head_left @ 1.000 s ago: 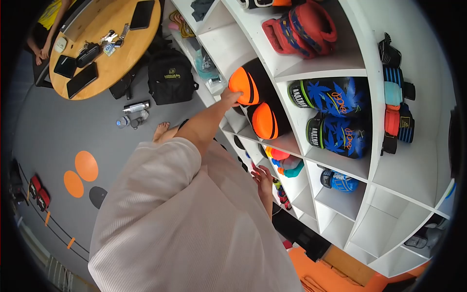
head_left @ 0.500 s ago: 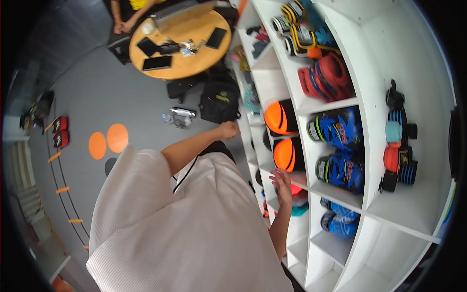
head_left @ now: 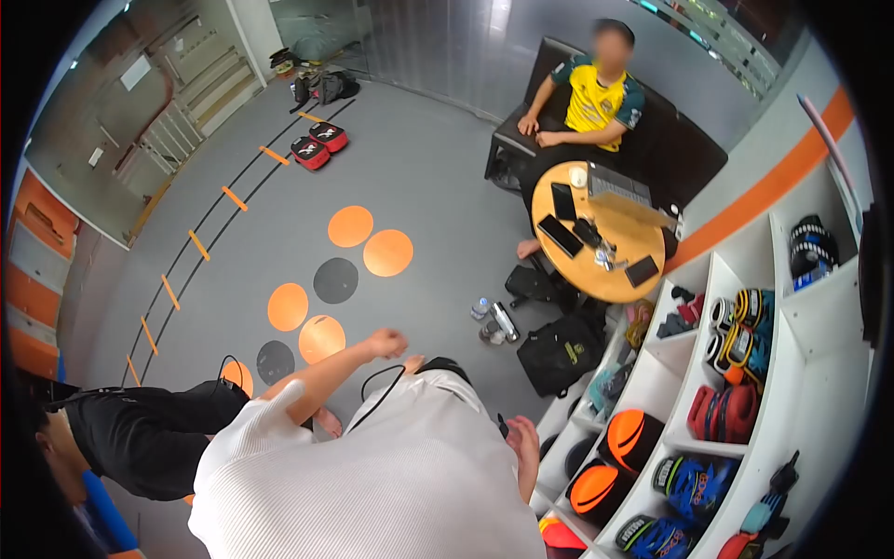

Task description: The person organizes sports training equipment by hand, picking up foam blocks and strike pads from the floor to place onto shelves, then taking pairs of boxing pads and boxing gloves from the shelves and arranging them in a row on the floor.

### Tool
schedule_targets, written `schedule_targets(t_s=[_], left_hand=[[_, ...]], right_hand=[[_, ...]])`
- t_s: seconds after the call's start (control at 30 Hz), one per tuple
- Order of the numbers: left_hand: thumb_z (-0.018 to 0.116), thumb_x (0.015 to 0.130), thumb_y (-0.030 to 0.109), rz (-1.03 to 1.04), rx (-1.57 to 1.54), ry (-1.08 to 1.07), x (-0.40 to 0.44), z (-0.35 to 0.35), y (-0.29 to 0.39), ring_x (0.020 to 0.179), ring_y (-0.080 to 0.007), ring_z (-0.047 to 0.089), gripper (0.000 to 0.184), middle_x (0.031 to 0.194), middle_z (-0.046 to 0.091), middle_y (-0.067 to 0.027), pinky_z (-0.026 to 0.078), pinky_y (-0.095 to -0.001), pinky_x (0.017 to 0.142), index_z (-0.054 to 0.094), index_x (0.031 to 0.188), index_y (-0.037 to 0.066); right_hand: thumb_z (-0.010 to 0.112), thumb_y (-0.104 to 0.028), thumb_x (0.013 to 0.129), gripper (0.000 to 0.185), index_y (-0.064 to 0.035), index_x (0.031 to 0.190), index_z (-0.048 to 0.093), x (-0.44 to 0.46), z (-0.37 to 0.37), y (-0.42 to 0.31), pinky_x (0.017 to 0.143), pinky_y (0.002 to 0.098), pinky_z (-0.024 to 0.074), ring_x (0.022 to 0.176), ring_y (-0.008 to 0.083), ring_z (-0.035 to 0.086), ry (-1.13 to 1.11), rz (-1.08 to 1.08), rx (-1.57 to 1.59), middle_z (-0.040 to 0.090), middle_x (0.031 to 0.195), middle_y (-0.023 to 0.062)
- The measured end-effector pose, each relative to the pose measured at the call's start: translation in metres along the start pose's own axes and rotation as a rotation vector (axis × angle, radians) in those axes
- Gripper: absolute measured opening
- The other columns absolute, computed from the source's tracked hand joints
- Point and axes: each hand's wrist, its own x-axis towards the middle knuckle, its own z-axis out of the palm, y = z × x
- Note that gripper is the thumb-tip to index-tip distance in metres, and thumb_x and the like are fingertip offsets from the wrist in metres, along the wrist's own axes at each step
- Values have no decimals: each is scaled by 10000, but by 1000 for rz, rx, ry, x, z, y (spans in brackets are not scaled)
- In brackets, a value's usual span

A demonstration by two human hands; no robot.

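Note:
My left hand (head_left: 384,344) is held out above the grey floor in front of my white shirt (head_left: 363,466). Its fingers are curled in and nothing shows in them. At my other side my right hand (head_left: 525,447) is near the shelf unit, with its fingers bent but apart. A small dark object (head_left: 503,427) shows beside its fingertips; I cannot tell whether they touch. A black cord (head_left: 377,396) loops over the front of my shirt. Orange-and-black rounded gear (head_left: 630,438) sits in the shelf closest to my right hand.
White shelves (head_left: 670,363) with boxing gloves (head_left: 694,484) run along the right. A person in yellow (head_left: 596,102) sits behind a round table (head_left: 605,279). Someone in black (head_left: 154,438) bends at my left. A backpack (head_left: 563,354), bottles (head_left: 505,321) and floor ladder (head_left: 235,198) lie ahead.
My view has swung left and up, so the shelves and table appear farther right. A person in black has entered view at the left. My right hand is lower and its fingers are more bent.

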Motion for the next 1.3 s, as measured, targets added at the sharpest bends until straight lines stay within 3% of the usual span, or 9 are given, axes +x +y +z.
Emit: schedule_targets(t_s=[0.17, 0.27, 0.4, 0.57, 0.63, 0.87, 1.03, 1.2, 1.3], left_hand=[[625, 827, 299, -329, -73, 192, 8, -96, -133, 656, -165, 621, 263, 808, 660, -52, 513, -317, 590, 657, 940, 63], [634, 849, 267, -416, 123, 67, 23, -154, -189, 675, -180, 670, 252, 848, 684, -59, 520, -325, 571, 641, 1013, 76], [616, 834, 300, -480, -59, 148, 19, -230, -229, 654, -169, 647, 273, 822, 685, -70, 516, -324, 571, 667, 936, 51], [577, 875, 244, -444, -378, 278, -15, -318, -225, 762, -169, 645, 244, 937, 665, -68, 499, -337, 646, 632, 1036, 67], [582, 882, 283, -305, -490, 398, -27, -351, -217, 819, -167, 646, 286, 975, 660, -68, 502, -337, 668, 614, 1070, 70], [556, 939, 340, -55, -827, 488, -34, -432, -143, 952, -179, 633, 362, 1053, 651, -80, 490, -343, 812, 568, 1183, 73], [553, 939, 307, -116, -831, 491, -3, -489, -116, 968, -180, 631, 320, 1058, 651, -69, 488, -345, 818, 577, 1155, 72], [551, 933, 281, -232, -1138, 635, 12, -536, -109, 1008, -216, 624, 350, 1120, 626, -91, 492, -359, 831, 540, 1208, 64], [520, 936, 231, -190, -1316, 667, 24, -573, -101, 1039, -236, 620, 345, 1165, 605, -118, 504, -363, 834, 514, 1230, 52]], right_hand=[[523, -221, 944, 263, -116, 1185, 535, 34, 91, -22, 766, 294, 484, 970, 200, 630, -84, -10, -155, 642, 1120, 87], [510, -213, 949, 259, -103, 1183, 534, 65, 162, -54, 782, 301, 483, 962, 206, 639, -56, -60, -212, 650, 1101, 95], [497, -224, 957, 263, -93, 1181, 537, 106, 252, -77, 766, 301, 494, 942, 216, 651, -72, -140, -228, 655, 1086, 99], [484, -231, 965, 260, -94, 1178, 539, 146, 341, -61, 769, 308, 497, 945, 226, 652, -84, 6, -319, 653, 1090, 112], [482, -232, 966, 258, -92, 1176, 539, 149, 393, -52, 774, 310, 497, 949, 229, 651, -119, 67, -326, 650, 1094, 118], [492, -222, 968, 223, -93, 1138, 556, 235, 591, -52, 773, 311, 501, 918, 212, 658, -453, 233, -468, 662, 1066, 114], [506, -236, 956, 226, -96, 1121, 571, 340, 744, -93, 763, 294, 497, 901, 180, 654, -583, 184, -537, 666, 1047, 90], [508, -232, 953, 219, -96, 1112, 574, 423, 922, -136, 770, 291, 502, 910, 163, 638, -634, 149, -721, 653, 1046, 86], [541, -257, 939, 238, -100, 1112, 588, 448, 1036, -143, 777, 278, 485, 906, 129, 619, -872, 153, -803, 648, 1023, 45]])
